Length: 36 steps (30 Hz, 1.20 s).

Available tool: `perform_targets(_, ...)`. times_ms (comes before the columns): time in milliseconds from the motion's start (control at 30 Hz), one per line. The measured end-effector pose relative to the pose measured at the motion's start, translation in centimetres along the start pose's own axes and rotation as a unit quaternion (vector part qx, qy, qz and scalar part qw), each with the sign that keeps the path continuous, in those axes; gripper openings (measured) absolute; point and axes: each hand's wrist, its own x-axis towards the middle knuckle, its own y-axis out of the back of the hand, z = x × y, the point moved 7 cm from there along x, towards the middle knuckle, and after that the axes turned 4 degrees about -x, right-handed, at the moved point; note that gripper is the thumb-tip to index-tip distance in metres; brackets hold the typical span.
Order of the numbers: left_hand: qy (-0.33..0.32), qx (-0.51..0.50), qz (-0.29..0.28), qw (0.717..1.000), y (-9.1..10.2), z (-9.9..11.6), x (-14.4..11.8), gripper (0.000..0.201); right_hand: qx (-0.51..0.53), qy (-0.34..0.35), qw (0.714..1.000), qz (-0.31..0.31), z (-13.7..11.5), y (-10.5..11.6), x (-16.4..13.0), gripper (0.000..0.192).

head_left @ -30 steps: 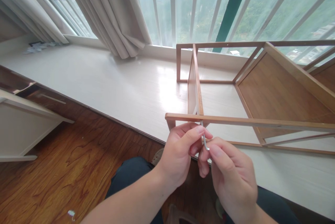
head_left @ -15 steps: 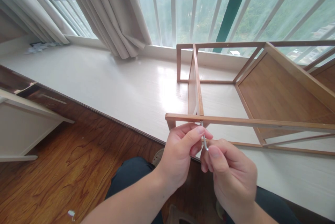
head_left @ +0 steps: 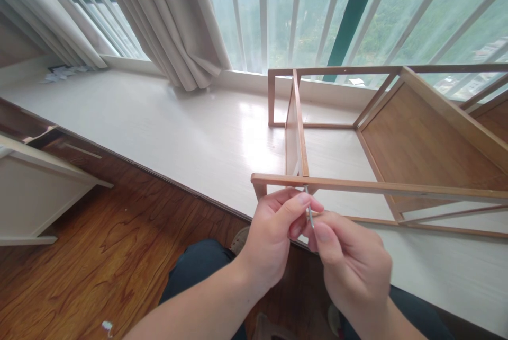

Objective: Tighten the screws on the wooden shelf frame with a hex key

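A bent silver Allen key (head_left: 310,215) has its tip at the near rail of a brown wooden shelf frame (head_left: 357,185), just below where a shelf panel (head_left: 294,133) joins it. The thumb and fingers of my left hand (head_left: 272,239) pinch the key's straight shaft close to the rail. My right hand (head_left: 351,260) grips its bent lower end between thumb and curled forefinger. Whatever the key's tip sits in is hidden at the rail. The frame lies on its side.
A pale window ledge (head_left: 178,128) bears the frame. Behind it are window bars (head_left: 263,11) and a grey curtain (head_left: 166,17). White furniture (head_left: 39,191) stands at left on the wood floor (head_left: 119,255). Paper scraps (head_left: 63,72) lie at the ledge's far left.
My right hand has turned slightly, and the bent end of the key has swung with it. The left hand keeps its pinch on the shaft. The shelf frame stays in place.
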Motion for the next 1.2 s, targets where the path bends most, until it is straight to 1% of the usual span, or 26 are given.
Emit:
perform_targets(100, 0.018, -0.020, -0.017, 0.999, -0.1, -0.4, 0.0, 0.028, 0.097, -0.070, 0.993, -0.008, 1.2, -0.9, -0.9, 0.033)
perform_targets(167, 0.038, -0.017, -0.022, 0.999, 0.0, -0.8, 0.0, 0.031, 0.173, -0.120, 0.978, 0.000, 1.8, -1.6, -1.6, 0.035)
perform_targets(233, 0.056, -0.010, -0.028, 0.998, 0.1, -1.1, -0.1, 0.035, 0.263, -0.168, 0.950, 0.011, 2.2, -2.3, -2.1, 0.038)
perform_targets(333, 0.056, 0.005, -0.018, 0.998, 0.3, -0.9, -0.1, 0.035, 0.378, -0.236, 0.895, 0.004, 2.4, -3.6, -2.6, 0.042)
perform_targets(433, 0.047, 0.004, -0.003, 0.999, 0.3, -0.5, -0.1, 0.032, 0.443, -0.271, 0.855, 0.000, 2.3, -4.4, -2.8, 0.042)
perform_targets(567, 0.043, -0.009, 0.012, 0.999, 0.3, -0.3, -0.1, 0.032, 0.483, -0.284, 0.828, 0.016, 1.9, -4.9, -2.6, 0.043)
perform_targets(667, 0.039, -0.003, 0.016, 0.999, 0.5, -0.3, 0.0, 0.033, 0.480, -0.291, 0.828, 0.018, 2.0, -5.1, -2.6, 0.045)
perform_targets(767, 0.049, 0.001, -0.002, 0.999, 0.5, -0.6, 0.1, 0.034, 0.458, -0.286, 0.842, 0.012, 2.2, -4.9, -2.6, 0.046)
perform_targets(833, 0.056, 0.002, -0.017, 0.998, 0.4, -0.8, 0.0, 0.034, 0.447, -0.267, 0.854, 0.004, 2.2, -4.8, -2.4, 0.046)
perform_targets(933, 0.057, 0.010, -0.008, 0.998, 0.7, -0.9, 0.0, 0.034, 0.432, -0.242, 0.869, -0.004, 2.1, -4.6, -2.1, 0.046)
perform_targets(1000, 0.063, 0.015, -0.005, 0.998, 0.8, -1.1, -0.1, 0.035, 0.423, -0.242, 0.873, -0.007, 2.1, -4.6, -2.0, 0.047)
perform_targets(1133, 0.076, 0.008, -0.023, 0.997, 0.6, -1.3, -0.1, 0.037, 0.407, -0.247, 0.879, 0.008, 2.0, -4.5, -2.0, 0.050)
perform_targets(1200, 0.074, 0.004, -0.020, 0.997, 0.6, -1.2, -0.1, 0.037, 0.396, -0.243, 0.886, 0.020, 1.9, -4.3, -2.0, 0.050)
